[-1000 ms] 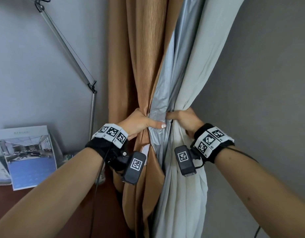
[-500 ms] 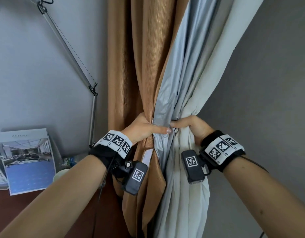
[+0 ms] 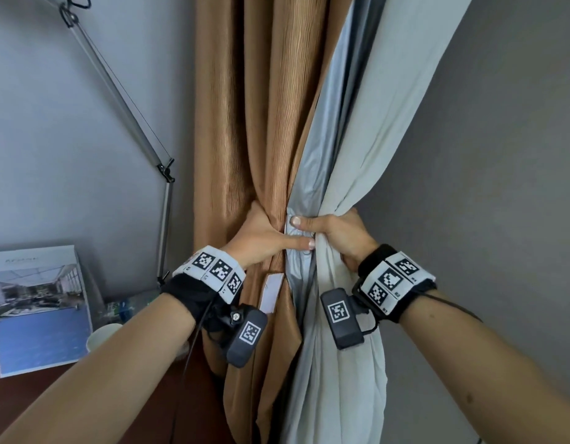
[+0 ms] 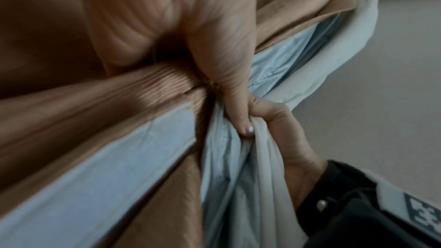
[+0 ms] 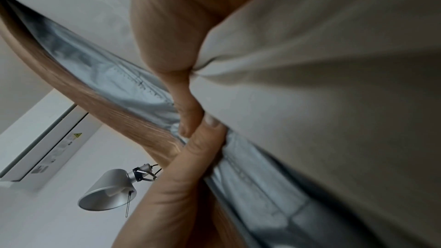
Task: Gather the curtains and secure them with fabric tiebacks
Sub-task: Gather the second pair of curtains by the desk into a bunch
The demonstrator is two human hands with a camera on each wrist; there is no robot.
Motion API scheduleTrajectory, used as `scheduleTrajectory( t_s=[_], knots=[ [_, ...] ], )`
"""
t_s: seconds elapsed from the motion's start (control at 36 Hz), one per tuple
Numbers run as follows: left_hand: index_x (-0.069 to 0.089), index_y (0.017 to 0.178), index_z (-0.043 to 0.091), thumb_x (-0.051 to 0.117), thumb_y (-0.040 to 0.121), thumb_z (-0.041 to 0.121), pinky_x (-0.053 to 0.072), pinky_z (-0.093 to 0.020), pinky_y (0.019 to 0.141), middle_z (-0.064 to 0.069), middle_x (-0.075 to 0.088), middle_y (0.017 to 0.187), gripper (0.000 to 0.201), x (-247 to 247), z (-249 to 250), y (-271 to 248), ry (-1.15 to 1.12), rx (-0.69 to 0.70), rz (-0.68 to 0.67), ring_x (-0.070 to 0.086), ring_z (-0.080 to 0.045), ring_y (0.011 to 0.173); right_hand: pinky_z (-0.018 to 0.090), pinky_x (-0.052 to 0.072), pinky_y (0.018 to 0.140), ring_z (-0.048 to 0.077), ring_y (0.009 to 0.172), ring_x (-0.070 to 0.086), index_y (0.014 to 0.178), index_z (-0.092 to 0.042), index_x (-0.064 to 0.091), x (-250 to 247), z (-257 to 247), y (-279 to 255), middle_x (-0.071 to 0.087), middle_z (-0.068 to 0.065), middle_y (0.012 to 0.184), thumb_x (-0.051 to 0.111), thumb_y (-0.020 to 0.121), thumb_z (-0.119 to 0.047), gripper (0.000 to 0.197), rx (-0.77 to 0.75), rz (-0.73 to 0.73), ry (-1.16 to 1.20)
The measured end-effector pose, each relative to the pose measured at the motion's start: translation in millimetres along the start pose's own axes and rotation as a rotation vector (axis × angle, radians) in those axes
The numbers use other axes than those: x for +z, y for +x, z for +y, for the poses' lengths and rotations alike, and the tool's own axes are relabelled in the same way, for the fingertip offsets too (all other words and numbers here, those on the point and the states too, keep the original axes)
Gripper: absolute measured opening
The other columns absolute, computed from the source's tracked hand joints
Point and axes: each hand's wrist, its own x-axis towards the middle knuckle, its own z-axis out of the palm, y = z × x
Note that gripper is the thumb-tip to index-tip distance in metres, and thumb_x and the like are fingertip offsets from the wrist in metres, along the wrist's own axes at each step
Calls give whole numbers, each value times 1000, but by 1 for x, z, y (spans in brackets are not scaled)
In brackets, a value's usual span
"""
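A brown ribbed curtain (image 3: 245,123) with a silver-grey lining (image 3: 309,174) hangs beside a pale grey-white curtain (image 3: 373,129). All are bunched into one waist at mid height. My left hand (image 3: 261,235) wraps the bundle from the left, thumb laid across the lining. My right hand (image 3: 335,232) grips the pale curtain from the right, its thumb just above my left thumb. In the left wrist view my left hand (image 4: 229,86) curls round the fabric against the other hand. The right wrist view has my right hand (image 5: 181,101) pinching the pale curtain (image 5: 310,101). No tieback shows.
A metal lamp arm (image 3: 117,100) slants down the left wall; its shade (image 5: 107,191) shows in the right wrist view. A printed booklet (image 3: 37,306) and a white cup (image 3: 101,334) stand on a dark brown tabletop (image 3: 37,389) at lower left. A grey wall (image 3: 485,187) is at the right.
Both hands have closed in on the bunch: my right thumb now lies above my left thumb across the lining. The gathered waist looks tighter.
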Motion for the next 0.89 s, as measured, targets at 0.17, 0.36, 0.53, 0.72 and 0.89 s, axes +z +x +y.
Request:
scheduleTrajectory(
  t_s=[0.17,0.36,0.53,0.72,0.89],
  knots=[
    [31,146,15,100,30,48,47,-38,107,-2,62,133,139,-39,34,11,-7,-30,-4,61,-15,122,30,56,89,14,99,70,106,-11,70,28,0,6,74,3,106,84,69,-2,40,-73,-22,-9],
    [57,131,9,101,39,40,54,-30,97,0,70,120,107,-40,46,6,94,-69,73,67,-9,110,38,57,90,17,103,70,99,-22,72,56,9,23,75,-2,106,89,49,-36,55,-60,-27,-80],
    [64,124,5,89,67,7,56,-17,85,-3,73,115,63,-31,47,-4,-15,-78,109,70,-6,103,30,57,89,16,102,71,102,-13,73,47,8,27,76,3,105,85,67,-4,38,-71,-126,-59],
    [53,135,9,94,62,28,52,-23,98,3,68,122,86,-25,35,9,82,-123,105,66,-3,108,22,57,79,18,98,69,113,-4,69,17,13,40,72,6,104,79,75,-2,39,-60,-25,-62],
    [42,143,11,94,47,52,52,-33,95,-1,61,124,116,-37,29,12,59,-225,281,60,-13,112,31,56,90,12,95,72,107,-11,73,-15,18,54,75,-2,104,89,63,-6,47,-22,35,3]
  ],
)
